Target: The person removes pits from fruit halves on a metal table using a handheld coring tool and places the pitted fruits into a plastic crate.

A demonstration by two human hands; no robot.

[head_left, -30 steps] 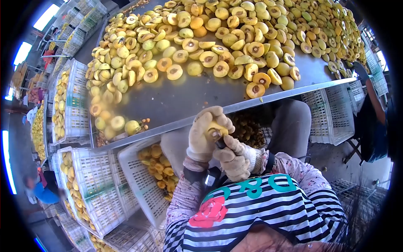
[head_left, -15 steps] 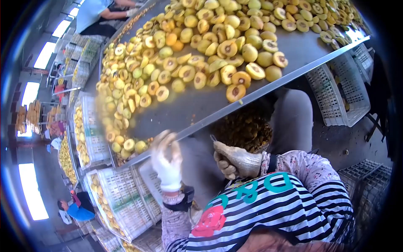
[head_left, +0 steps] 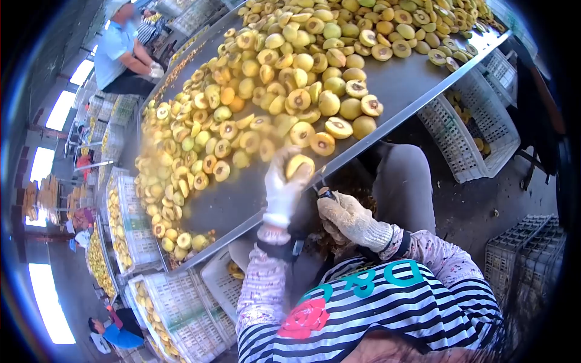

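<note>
My left hand (head_left: 282, 186), in a white glove, is raised at the near edge of the metal table (head_left: 399, 81) and is closed around a yellow fruit (head_left: 299, 164). Just below and to the right, my right hand (head_left: 346, 219), in a knit glove, grips a small dark-handled tool (head_left: 327, 193) whose tip points up toward the fruit. The two hands are a short gap apart. Several halved yellow fruits (head_left: 290, 85) with pits or hollow centres cover the table beyond my hands.
White slatted crates (head_left: 469, 130) with fruit stand under and beside the table, more of these crates (head_left: 181, 314) at lower left. A pile of brown pits (head_left: 354, 181) lies below the table edge. A person in a light blue top (head_left: 121, 54) sits at the far side.
My left hand, which held nothing and was reaching low at the table edge, now holds a fruit and has risen toward the right hand. The view has shifted slightly.
</note>
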